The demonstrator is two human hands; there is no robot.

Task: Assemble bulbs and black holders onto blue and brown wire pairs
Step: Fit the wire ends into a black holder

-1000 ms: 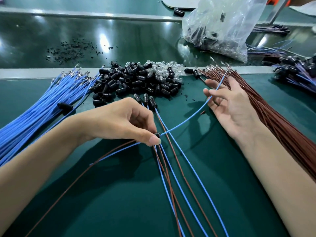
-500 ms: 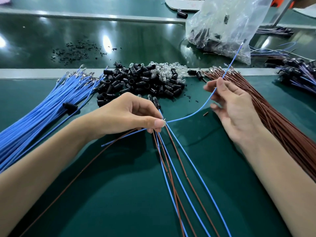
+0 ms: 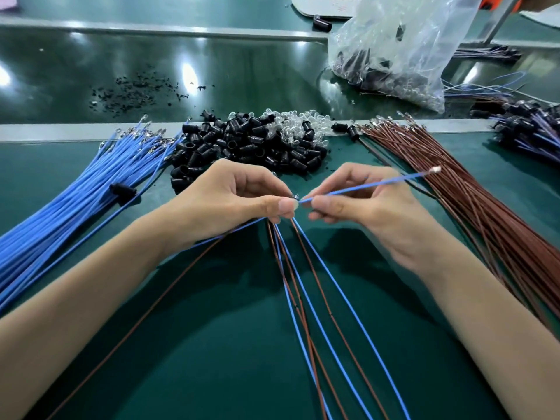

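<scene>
Well short of the holder pile (image 3: 242, 147), several blue and brown pairs (image 3: 306, 298) are laid loose on the green mat (image 3: 212, 374), fanning toward the viewer. Just on the near side of the pile, both hands are raised together. A small part (image 3: 294, 196) is pinched between thumb and forefinger of the left hand (image 3: 224, 201), whose other fingers are curled down over the gathered ends of the pairs. Whether that part is a holder or a bulb cannot be told. A blue wire (image 3: 363, 186) is pinched between thumb and forefinger of the right hand (image 3: 372, 213), just beside the left fingertips, with the remaining fingers loosely curled. From that pinch the wire is carried out to the pile's right, its crimped terminal (image 3: 436, 169) free above the brown bundle (image 3: 454, 183). A blue bundle (image 3: 75, 189) is spread to the pile's left. Clear bulbs (image 3: 291, 125) are heaped against the pile's far side. Beyond the pile, dark scraps (image 3: 136, 92) and a plastic bag (image 3: 394, 56) are seen.

Several faults may be expected from here. The free terminal could be caught among the brown bundle if the wire is swung lower. The part could be lost into the pile or among the pairs if the left pinch is eased while the wire is pulled. The pairs under the left hand could be dragged and crossed, since they are only loosely trapped.
</scene>
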